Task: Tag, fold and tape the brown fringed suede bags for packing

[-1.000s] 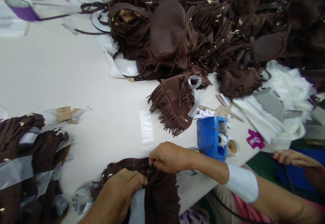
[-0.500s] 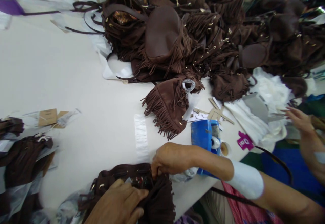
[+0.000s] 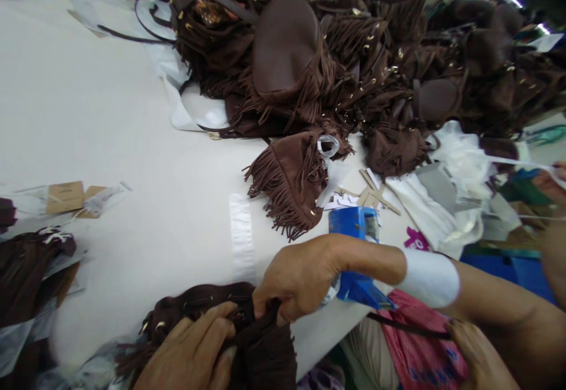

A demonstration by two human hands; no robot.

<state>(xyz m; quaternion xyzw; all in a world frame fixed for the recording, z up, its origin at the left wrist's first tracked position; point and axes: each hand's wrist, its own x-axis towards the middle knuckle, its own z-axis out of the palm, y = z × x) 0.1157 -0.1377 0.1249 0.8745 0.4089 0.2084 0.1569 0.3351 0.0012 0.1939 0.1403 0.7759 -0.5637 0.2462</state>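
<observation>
A dark brown fringed bag [image 3: 265, 351] with metal eyelets lies at the table's front edge. My left hand [image 3: 190, 348] lies over its near side, fingers curled onto the mouth of the bag. Just right of it, my right hand [image 3: 292, 278] pinches the brown material at the top of the fringe, thumb and fingers together. A white band [image 3: 431, 278] wraps my right forearm. The inside of the bag is mostly hidden by my fingers. Beyond my right wrist stands a blue tape dispenser [image 3: 349, 222], partly covered by my arm.
Brown fringed bags are heaped along the back [image 3: 287, 48]. One small fringed pouch [image 3: 292, 177] lies mid-table. Paper strips [image 3: 375, 192] and white tissue [image 3: 460, 148] sit at right. Wrapped bags [image 3: 26, 278] lie at left. A co-worker's hand [image 3: 477, 348] grips a brown strap.
My right hand has shifted slightly left and bent more over the bag; my left fingers have drawn closer to it. A co-worker's hand now holds the strap at lower right.
</observation>
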